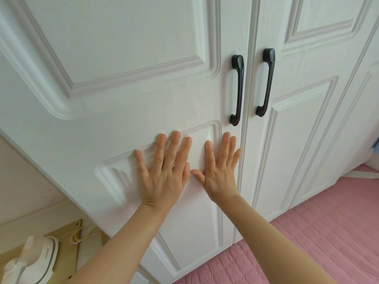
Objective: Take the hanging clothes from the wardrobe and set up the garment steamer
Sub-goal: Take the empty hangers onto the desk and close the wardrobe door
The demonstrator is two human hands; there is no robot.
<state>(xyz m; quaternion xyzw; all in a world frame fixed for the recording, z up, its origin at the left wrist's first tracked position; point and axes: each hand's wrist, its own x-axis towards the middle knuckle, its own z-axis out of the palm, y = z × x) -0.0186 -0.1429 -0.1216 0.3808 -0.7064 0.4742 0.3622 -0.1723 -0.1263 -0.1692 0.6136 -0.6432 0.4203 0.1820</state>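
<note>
A white panelled wardrobe [127, 48] fills the head view, both doors closed. Two black handles stand side by side at the seam: the left door's handle [237, 90] and the right door's handle [266, 82]. My left hand [164, 171] lies flat with spread fingers on the left door's lower panel. My right hand [220, 169] lies flat beside it, just below the left handle. A white garment steamer [39, 261] sits at the bottom left on a light wooden surface. No clothes are visible.
A pink quilted bed cover [307, 242] reaches up to the wardrobe's base on the right. The light wooden furniture top [67, 232] holding the steamer stands left of the wardrobe, with a yellowish cord [86, 236] lying on it.
</note>
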